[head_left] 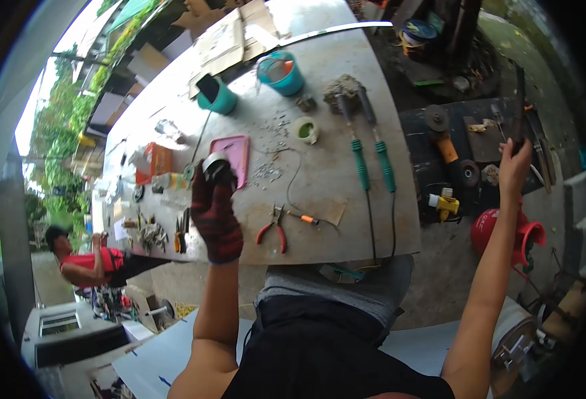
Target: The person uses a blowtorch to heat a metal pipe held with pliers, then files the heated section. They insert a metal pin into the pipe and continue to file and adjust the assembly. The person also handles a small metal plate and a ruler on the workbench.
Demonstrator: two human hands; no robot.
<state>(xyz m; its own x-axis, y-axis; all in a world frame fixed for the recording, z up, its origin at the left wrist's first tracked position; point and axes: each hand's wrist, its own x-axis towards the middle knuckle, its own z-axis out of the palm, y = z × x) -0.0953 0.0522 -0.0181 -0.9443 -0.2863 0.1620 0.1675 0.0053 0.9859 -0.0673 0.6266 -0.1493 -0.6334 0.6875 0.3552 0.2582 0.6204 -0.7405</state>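
Observation:
My left hand (pixel 218 216), in a dark red and black work glove, is closed around a short round metal piece (pixel 216 161) with a pale rim, held over the near part of the table. Stretched out far to the right, my bare right hand (pixel 515 163) grips a long dark tool (pixel 520 100) above the black side table; its exact kind I cannot make out. Beside the gloved hand lie a pink tray (pixel 241 149) and red-handled pliers (pixel 272 229). Two green-handled soldering irons (pixel 360 163) rest with their tips on a greyish lump (pixel 343 91).
Teal buckets (pixel 286 83), an orange container (pixel 160 163) and scattered metal bits (pixel 270 166) sit on the large table (pixel 333 233). An angle grinder (pixel 446 146) and a yellow tool (pixel 446 206) lie on the black side table. A red gas cylinder (pixel 489 229) stands below. Another person (pixel 93 263) stands at left.

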